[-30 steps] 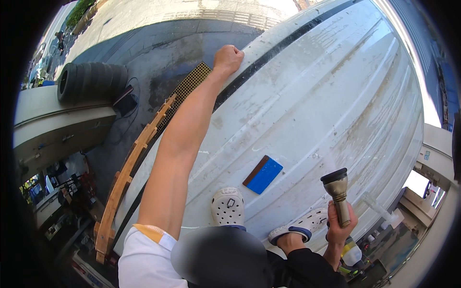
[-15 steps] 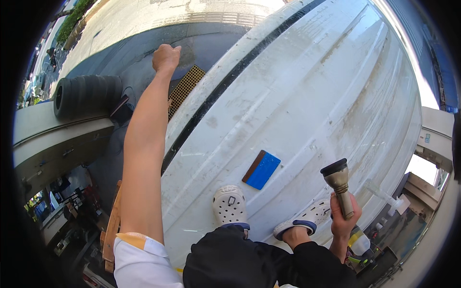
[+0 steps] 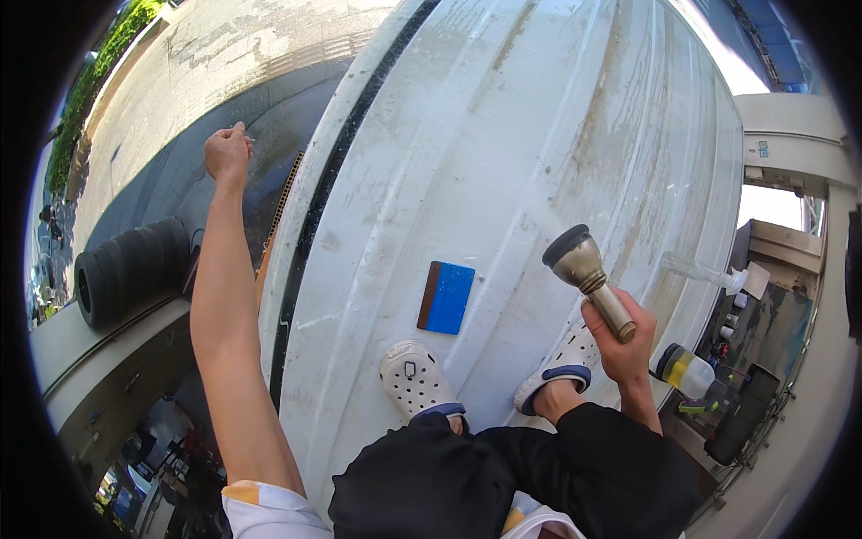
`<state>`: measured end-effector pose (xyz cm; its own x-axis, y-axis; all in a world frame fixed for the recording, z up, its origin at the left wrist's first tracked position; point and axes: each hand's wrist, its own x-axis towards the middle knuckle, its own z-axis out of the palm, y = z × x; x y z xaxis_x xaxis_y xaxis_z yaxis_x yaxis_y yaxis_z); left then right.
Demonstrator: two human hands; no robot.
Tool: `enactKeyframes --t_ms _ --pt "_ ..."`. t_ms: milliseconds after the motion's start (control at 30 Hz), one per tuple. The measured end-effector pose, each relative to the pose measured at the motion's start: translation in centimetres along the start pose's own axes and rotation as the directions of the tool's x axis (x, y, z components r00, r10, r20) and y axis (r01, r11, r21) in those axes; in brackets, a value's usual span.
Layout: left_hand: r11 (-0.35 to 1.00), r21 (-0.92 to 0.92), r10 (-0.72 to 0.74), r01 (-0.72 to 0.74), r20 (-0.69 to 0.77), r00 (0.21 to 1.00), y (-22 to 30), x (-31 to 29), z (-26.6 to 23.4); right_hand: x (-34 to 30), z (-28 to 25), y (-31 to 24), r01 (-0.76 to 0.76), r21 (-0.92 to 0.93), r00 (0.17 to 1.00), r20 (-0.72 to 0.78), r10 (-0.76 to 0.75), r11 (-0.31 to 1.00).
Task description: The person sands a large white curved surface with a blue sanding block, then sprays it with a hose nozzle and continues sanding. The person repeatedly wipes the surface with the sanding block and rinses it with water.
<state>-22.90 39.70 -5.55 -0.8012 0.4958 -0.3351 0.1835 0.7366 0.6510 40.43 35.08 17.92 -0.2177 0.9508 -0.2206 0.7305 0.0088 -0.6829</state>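
Note:
My left hand [image 3: 227,154] is stretched out past the left edge of a white ribbed vehicle roof [image 3: 395,260], its fingers pinched together; anything between them is too small to make out. In my right hand [image 3: 626,337] is a dull metal flashlight [image 3: 588,278], gripped by its handle, with the wide black-rimmed head pointing up and left. A blue squeegee card [image 3: 452,298] with a brown edge lies flat on the roof, just ahead of my left clog [image 3: 415,377]. My right clog [image 3: 566,364] is partly hidden behind the right hand.
A black strip [image 3: 310,225] runs along the roof's left side. Stacked tires [image 3: 130,269] lie beyond it. To the right are a clear spray bottle [image 3: 696,269] and a bottle of yellow liquid [image 3: 691,373]. Dirt streaks [image 3: 602,99] mark the far roof.
My view has turned, so the roof and card appear shifted left. My left hand now appears farther left and lower. The flashlight has tilted left and risen in view, still in my right hand.

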Motion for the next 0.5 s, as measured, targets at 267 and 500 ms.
enactKeyframes --t_ms 267,500 --pt "0.392 0.262 0.857 -0.882 0.244 0.453 7.9 -19.3 13.2 -1.0 -0.4 2.5 -0.005 -0.195 1.000 -0.027 0.000 0.981" --pt "0.186 -0.052 0.793 -0.981 0.598 0.118 8.5 -33.4 24.6 -2.3 -1.0 5.9 -0.010 -0.413 0.994 -0.102 -0.035 0.911"
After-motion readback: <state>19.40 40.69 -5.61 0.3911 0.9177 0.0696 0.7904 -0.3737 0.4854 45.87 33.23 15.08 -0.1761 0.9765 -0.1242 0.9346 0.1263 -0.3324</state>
